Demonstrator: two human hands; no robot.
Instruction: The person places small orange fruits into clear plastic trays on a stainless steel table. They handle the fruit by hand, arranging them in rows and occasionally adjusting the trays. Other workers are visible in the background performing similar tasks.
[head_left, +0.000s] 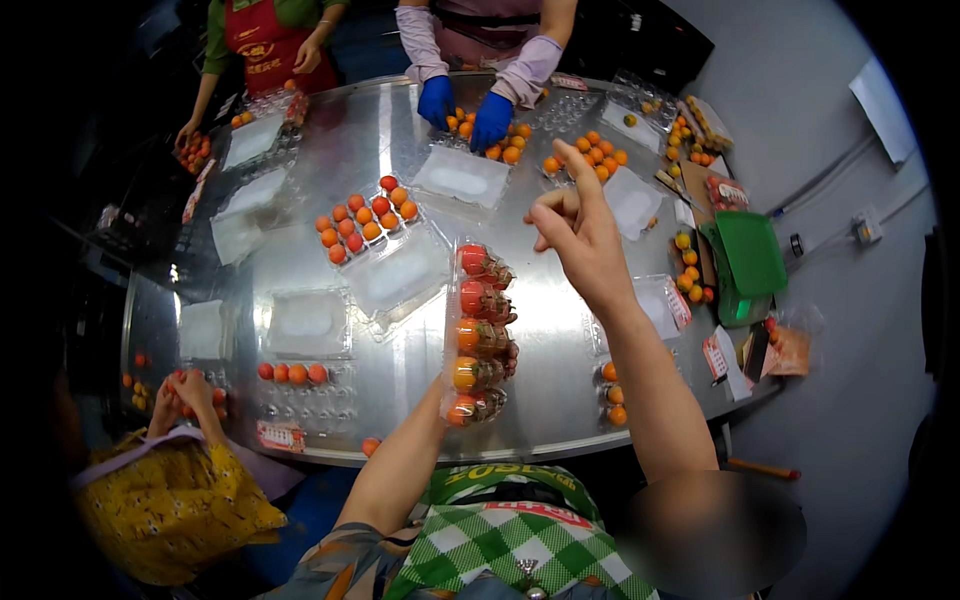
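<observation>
My left hand (512, 360) grips a clear plastic clamshell pack (452, 300) from behind and below. Most of that hand is hidden, with only some fingertips showing at the pack's right side. The pack is turned on edge, and a row of red and orange cherry tomatoes (471, 334) faces up inside it. To its upper right, my right hand (585, 236) is raised over the steel table (547, 337), fingers apart and holding nothing visible. An open clamshell tray (358, 225) of tomatoes lies left of the pack, its lid (397, 274) folded out towards me.
Across the table, a person's blue-gloved hands (491, 120) work over a tomato tray. Other people's hands (191, 394) are at the left. Further open clamshells (309, 322) lie around. On the right stand a green plastic container (750, 255), loose tomatoes (688, 259) and printed labels (716, 356).
</observation>
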